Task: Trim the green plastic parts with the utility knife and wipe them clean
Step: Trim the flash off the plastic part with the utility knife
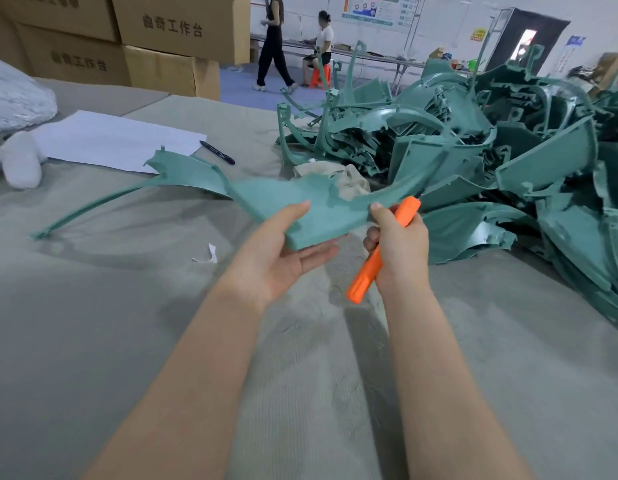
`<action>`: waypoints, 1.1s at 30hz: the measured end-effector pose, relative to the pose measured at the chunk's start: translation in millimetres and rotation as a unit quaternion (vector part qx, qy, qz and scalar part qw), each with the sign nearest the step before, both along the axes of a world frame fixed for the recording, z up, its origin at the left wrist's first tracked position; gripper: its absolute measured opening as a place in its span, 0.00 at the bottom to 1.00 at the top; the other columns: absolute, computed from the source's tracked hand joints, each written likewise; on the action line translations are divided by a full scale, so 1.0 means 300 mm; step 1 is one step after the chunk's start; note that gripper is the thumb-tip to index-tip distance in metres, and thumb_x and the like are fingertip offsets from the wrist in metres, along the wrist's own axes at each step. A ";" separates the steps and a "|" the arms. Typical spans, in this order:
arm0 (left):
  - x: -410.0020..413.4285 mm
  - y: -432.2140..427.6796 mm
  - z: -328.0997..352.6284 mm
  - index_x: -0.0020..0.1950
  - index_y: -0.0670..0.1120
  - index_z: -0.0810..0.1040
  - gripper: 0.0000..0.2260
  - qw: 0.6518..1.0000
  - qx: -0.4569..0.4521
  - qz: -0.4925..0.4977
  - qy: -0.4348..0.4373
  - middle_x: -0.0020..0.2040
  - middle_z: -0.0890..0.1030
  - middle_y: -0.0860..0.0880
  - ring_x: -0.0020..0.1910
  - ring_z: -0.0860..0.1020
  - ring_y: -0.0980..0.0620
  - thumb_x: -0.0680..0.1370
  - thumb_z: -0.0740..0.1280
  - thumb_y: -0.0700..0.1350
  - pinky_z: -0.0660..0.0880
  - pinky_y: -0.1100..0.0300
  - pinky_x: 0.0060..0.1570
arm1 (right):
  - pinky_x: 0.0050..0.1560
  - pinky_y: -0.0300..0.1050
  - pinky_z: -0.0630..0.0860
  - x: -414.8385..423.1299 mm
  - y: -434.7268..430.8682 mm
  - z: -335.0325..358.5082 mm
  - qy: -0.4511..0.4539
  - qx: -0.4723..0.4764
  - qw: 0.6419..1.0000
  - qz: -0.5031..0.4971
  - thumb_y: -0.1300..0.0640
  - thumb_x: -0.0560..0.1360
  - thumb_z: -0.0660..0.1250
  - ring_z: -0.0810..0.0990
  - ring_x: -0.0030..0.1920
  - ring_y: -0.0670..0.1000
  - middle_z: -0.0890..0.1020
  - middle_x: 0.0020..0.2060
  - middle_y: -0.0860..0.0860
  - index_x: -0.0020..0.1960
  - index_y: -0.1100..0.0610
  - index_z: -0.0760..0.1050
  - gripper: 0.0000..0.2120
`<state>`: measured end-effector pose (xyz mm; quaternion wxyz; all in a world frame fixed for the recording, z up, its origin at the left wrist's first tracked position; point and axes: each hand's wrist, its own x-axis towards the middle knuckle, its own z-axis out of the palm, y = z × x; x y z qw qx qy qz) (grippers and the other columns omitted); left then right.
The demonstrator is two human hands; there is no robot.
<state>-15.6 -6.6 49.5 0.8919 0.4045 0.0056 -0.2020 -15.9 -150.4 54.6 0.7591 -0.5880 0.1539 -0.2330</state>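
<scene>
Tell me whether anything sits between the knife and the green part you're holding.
Nothing visible does. The right hand grips the knife, its tip right at the edge of the green part; the left hand holds that part up.

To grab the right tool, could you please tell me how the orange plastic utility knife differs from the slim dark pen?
The orange plastic utility knife is gripped in the right hand, angled upward; the slim dark pen lies flat beside the white paper sheet. The knife is bright and thick; the pen dark and thinner. Both are long and narrow.
</scene>
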 end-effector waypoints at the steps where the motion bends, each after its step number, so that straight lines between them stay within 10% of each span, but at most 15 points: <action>1: 0.010 0.005 -0.001 0.66 0.40 0.73 0.18 0.998 -0.008 0.051 0.029 0.50 0.84 0.40 0.46 0.84 0.41 0.76 0.67 0.39 0.81 0.52 0.38 | 0.32 0.41 0.69 -0.005 -0.007 0.002 0.009 -0.053 0.999 0.005 0.57 0.78 0.67 0.70 0.27 0.45 0.78 0.35 0.53 0.44 0.55 0.70 0.07; 4: 0.028 0.079 0.006 0.56 0.40 0.76 0.09 0.992 -0.021 0.117 0.032 0.45 0.85 0.41 0.42 0.84 0.41 0.77 0.63 0.35 0.81 0.57 0.35 | 0.43 0.44 0.71 -0.022 -0.056 0.002 0.017 -0.228 0.970 -0.077 0.41 0.79 0.60 0.76 0.40 0.48 0.82 0.42 0.51 0.47 0.52 0.72 0.14; 10: 0.012 0.163 0.042 0.51 0.39 0.76 0.07 0.991 -0.027 0.127 0.015 0.42 0.85 0.42 0.39 0.84 0.40 0.77 0.59 0.37 0.79 0.63 0.30 | 0.43 0.48 0.65 -0.020 -0.109 -0.014 0.005 -0.385 0.910 -0.153 0.46 0.83 0.54 0.73 0.42 0.54 0.75 0.37 0.45 0.54 0.56 0.69 0.14; 15: 0.006 0.181 0.050 0.55 0.40 0.77 0.10 0.995 0.019 0.099 0.026 0.44 0.85 0.43 0.42 0.84 0.40 0.77 0.59 0.38 0.77 0.65 0.26 | 0.48 0.52 0.72 -0.015 -0.096 -0.018 -0.049 -0.398 0.905 -0.141 0.46 0.82 0.58 0.75 0.43 0.53 0.77 0.41 0.47 0.59 0.57 0.72 0.15; 26: -0.003 0.195 0.045 0.52 0.39 0.77 0.10 0.997 0.030 0.059 0.034 0.43 0.85 0.43 0.40 0.85 0.43 0.76 0.58 0.38 0.76 0.66 0.25 | 0.36 0.29 0.68 -0.005 -0.076 -0.037 -0.073 -0.352 0.924 -0.130 0.47 0.81 0.61 0.77 0.36 0.48 0.75 0.33 0.42 0.60 0.57 0.75 0.16; 33: -0.002 0.194 0.042 0.51 0.39 0.77 0.10 0.997 0.027 0.059 0.043 0.41 0.85 0.43 0.39 0.85 0.43 0.75 0.58 0.39 0.77 0.65 0.25 | 0.47 0.52 0.78 -0.012 -0.066 -0.030 -0.076 -0.334 0.933 -0.111 0.46 0.81 0.61 0.80 0.40 0.55 0.75 0.33 0.43 0.59 0.57 0.75 0.16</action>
